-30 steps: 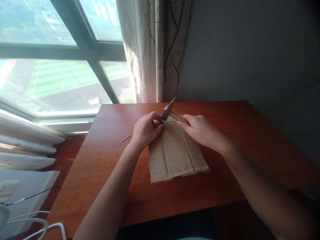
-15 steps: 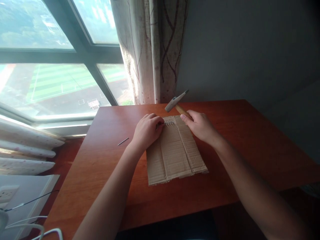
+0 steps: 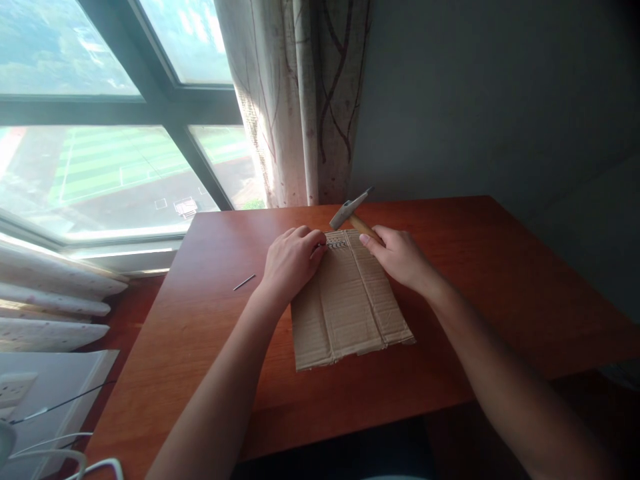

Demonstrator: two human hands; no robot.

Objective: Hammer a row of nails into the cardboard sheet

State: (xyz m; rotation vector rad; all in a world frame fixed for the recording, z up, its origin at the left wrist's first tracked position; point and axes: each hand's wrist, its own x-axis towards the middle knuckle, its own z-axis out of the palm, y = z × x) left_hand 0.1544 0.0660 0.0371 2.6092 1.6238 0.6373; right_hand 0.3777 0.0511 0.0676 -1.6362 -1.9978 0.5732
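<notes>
A flat piece of cardboard lies on the red-brown wooden table. A row of small nails stands at its far edge. My left hand rests on the cardboard's far left corner, its fingers pinched together beside the nails; what it pinches is too small to make out. My right hand is closed round the wooden handle of a hammer. The metal hammer head hangs a little above the row of nails.
One loose nail lies on the table to the left of my left hand. A patterned curtain and a large window stand behind the table. White cables and a wall socket are at the lower left.
The hammer head was down on the nails a second ago, rose up and to the right, and has now dropped partway back toward them. My left hand has stayed by the nails.
</notes>
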